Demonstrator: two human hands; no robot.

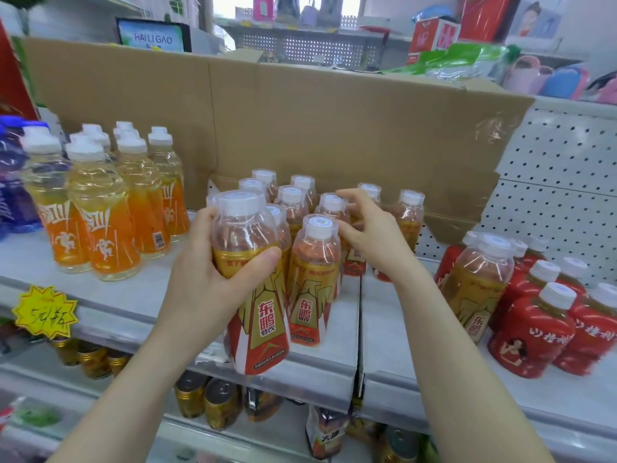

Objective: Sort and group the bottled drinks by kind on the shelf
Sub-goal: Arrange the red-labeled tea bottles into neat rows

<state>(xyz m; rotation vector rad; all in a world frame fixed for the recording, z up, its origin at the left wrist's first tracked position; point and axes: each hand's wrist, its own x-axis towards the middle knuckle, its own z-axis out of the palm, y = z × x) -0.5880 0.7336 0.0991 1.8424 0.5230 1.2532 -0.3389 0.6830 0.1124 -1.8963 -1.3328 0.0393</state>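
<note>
Gripping a gold bottle (257, 295) round its shoulder with the left hand (213, 272), thumb across the front, base tipped toward 6 o'clock and hanging just off the shelf (334, 355) lip. Probably held out front pending a free slot.

Reaching with the right hand (370, 232) into the gold group (293, 198) at 12 o'clock of that bottle, fingers curled over caps in the middle rows, thumb beside the neck of the front bottle (314, 279). Cannot tell whether pinching a bottle or only nudging; likely steadying or squeezing the rows tighter to make room. Hands apart, each on its own job.

Packing of that group cap to cap against cardboard (300, 128) at the back, presumably to hold one kind in one block. Orange bottles (110, 222) at 9 o'clock, well apart from the gold, already a block of their own; blue ones (13, 182) farther out at the same hour.

At 3 to 4 o'clock, red bottles (534, 332) with a stray gold (477, 282) standing among them, touching its red neighbours: judged not yet sorted. Sorting judged well along but unfinished.

Next, by judgement: setting the held bottle upright at the group's 7 o'clock edge, minding the crowded tops, easily toppled by a knock.
</note>
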